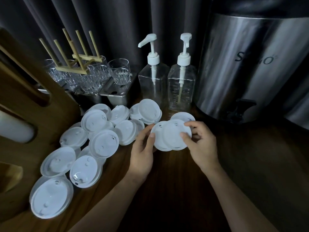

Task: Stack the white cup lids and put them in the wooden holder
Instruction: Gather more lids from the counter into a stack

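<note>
Several white cup lids (93, 143) lie scattered and overlapping across the left half of the dark wooden counter (175, 190). My left hand (142, 153) and my right hand (200, 143) together hold two overlapping white lids (170, 136) just above the counter, the left hand on the left one, the right hand on the right one. Another lid (183, 117) lies just behind them. The wooden holder (30, 114) stands at the far left, with a tall slot showing white inside.
A big steel drink dispenser (254, 67) with a black tap (240, 109) fills the right back. Two clear pump bottles (167, 84) stand in the middle back. Glass tumblers (93, 76) on a metal tray and a wooden peg rack (78, 61) sit back left.
</note>
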`<action>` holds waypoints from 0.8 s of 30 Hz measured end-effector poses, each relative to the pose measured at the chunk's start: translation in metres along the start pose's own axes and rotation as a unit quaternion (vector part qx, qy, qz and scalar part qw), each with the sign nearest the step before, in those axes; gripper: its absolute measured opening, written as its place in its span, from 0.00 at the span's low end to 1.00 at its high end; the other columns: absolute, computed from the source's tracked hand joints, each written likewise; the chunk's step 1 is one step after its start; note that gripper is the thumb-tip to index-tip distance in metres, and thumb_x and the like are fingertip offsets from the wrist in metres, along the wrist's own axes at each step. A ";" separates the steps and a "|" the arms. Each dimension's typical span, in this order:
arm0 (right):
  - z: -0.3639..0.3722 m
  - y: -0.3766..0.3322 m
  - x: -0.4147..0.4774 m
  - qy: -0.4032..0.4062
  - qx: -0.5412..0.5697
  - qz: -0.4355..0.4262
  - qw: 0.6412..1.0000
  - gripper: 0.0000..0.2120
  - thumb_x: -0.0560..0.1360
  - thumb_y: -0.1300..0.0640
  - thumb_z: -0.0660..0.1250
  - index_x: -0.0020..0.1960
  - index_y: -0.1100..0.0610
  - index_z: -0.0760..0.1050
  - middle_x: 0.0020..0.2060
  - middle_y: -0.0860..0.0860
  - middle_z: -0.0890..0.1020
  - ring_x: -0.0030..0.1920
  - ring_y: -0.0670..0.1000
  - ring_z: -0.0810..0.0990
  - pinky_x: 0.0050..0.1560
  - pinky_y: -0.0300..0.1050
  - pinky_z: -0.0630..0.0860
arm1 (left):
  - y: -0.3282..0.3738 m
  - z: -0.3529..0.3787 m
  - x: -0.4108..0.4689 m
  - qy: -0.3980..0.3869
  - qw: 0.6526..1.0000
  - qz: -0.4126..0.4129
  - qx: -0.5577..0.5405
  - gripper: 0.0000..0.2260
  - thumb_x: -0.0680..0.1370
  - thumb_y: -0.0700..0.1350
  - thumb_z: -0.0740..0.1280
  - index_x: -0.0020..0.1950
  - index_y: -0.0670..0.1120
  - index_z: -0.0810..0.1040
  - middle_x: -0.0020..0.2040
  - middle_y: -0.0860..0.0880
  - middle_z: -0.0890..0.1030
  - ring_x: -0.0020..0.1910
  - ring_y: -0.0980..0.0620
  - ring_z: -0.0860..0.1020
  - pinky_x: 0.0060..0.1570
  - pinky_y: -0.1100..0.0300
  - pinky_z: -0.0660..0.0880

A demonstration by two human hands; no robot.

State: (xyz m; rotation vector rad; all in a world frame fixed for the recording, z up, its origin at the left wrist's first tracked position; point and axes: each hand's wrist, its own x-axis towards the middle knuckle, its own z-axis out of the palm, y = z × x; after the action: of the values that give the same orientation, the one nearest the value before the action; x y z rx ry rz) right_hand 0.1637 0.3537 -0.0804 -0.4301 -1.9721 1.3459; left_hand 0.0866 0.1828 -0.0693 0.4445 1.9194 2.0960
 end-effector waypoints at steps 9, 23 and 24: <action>0.005 0.002 0.002 -0.039 -0.015 -0.038 0.998 0.12 0.76 0.63 0.75 0.56 0.51 0.81 0.53 0.41 0.81 0.53 0.47 0.83 0.49 0.43 0.81 | 0.004 -0.003 -0.003 -0.039 0.999 0.003 0.009 0.15 0.87 0.44 0.61 0.72 0.53 0.77 0.67 0.57 0.82 0.69 0.55 0.79 0.67 0.50 0.79; 0.009 0.002 0.001 -0.021 -0.067 -0.012 0.997 0.12 0.78 0.61 0.72 0.60 0.49 0.80 0.52 0.39 0.82 0.54 0.40 0.81 0.49 0.28 0.75 | 0.008 -0.006 -0.006 -0.107 0.994 -0.019 0.025 0.19 0.84 0.53 0.67 0.73 0.49 0.77 0.68 0.52 0.81 0.69 0.51 0.79 0.66 0.50 0.79; 0.009 0.002 0.001 -0.016 -0.073 -0.016 0.997 0.11 0.78 0.61 0.72 0.59 0.50 0.80 0.51 0.39 0.81 0.53 0.40 0.81 0.49 0.28 0.75 | 0.007 -0.006 -0.006 -0.118 0.992 -0.012 0.041 0.22 0.81 0.54 0.70 0.74 0.50 0.76 0.69 0.52 0.81 0.69 0.52 0.79 0.66 0.52 0.79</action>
State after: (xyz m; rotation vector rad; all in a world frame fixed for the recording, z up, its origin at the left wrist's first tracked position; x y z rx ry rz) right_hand 0.1567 0.3487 -0.0835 -0.4465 -2.1028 1.2010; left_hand 0.0897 0.1739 -0.0630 0.6507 1.8678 1.8600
